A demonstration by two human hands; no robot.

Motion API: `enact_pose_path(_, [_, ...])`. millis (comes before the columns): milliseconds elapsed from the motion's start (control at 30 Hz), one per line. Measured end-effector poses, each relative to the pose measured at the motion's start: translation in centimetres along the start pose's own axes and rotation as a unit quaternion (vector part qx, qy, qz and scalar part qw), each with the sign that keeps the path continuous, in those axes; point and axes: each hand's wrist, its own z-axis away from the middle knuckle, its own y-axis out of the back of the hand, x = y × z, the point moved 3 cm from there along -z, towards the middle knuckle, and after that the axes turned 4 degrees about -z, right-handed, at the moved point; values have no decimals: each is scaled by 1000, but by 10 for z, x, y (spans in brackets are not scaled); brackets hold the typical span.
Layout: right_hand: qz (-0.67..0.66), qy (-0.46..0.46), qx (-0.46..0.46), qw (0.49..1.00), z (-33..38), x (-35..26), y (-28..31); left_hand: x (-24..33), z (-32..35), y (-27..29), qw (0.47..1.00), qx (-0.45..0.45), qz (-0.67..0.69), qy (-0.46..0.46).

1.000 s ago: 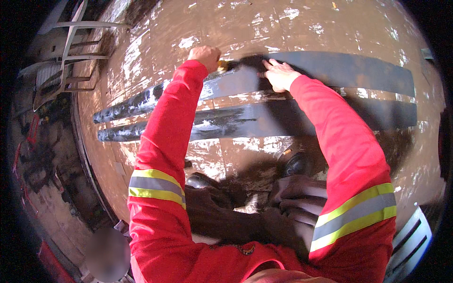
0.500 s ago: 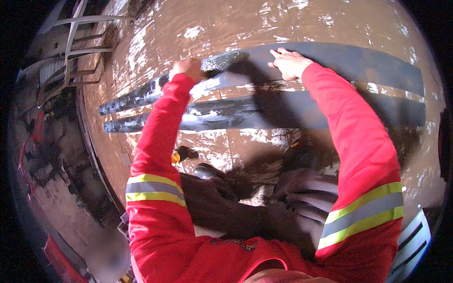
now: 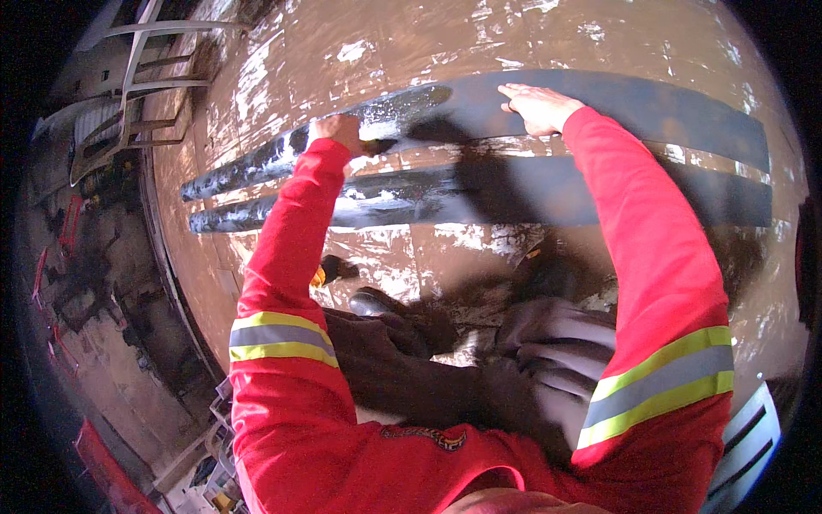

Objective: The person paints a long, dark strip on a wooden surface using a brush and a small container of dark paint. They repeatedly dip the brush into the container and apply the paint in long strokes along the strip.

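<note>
hands (image 3: 336,132): two, left gripping one brush (image 3: 378,146); two dark strips (image 3: 629,101)

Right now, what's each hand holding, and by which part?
The left hand holds a brush, apparently by its handle, hidden in the grip. The right hand, open over the upper grey strip, holds nothing.

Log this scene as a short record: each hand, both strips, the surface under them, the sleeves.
Left hand: closed around what looks like a dark-tipped brush, at the far strip
Right hand: fingers extended, on or just above the far strip; contact unclear
Far strip: glossy black toward the left, matte grey toward the right
Near strip: likewise
Surface: brown, white patches
Sleeves: red, yellow-and-grey bands
</note>
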Motion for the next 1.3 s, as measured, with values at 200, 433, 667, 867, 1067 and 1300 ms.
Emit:
enact_pose_path(200, [35, -5, -4, 999, 2, -7, -2, 37, -6, -13, 995, 61, 68, -30])
enact_pose_path(433, [3, -18, 26, 999, 0, -2, -5, 43, -7, 5, 944, 111, 306, -58])
enact_pose_path(667, [45, -9, -9, 999, 2, -7, -3, 10, -3, -34, 993, 95, 63, 24])
enact_pose_path(867, [41, -31, 8, 999, 1, 2, -8, 84, 7, 34, 955, 99, 268, -76])
enact_pose_path(1067, [112, -17, 30, 993, 11, 1, -7, 60, 1, 11, 987, 73, 143, -25])
enact_pose_path(1300, [104, -12, 24, 994, 6, 5, -9, 74, 9, 52, 993, 48, 106, -3])
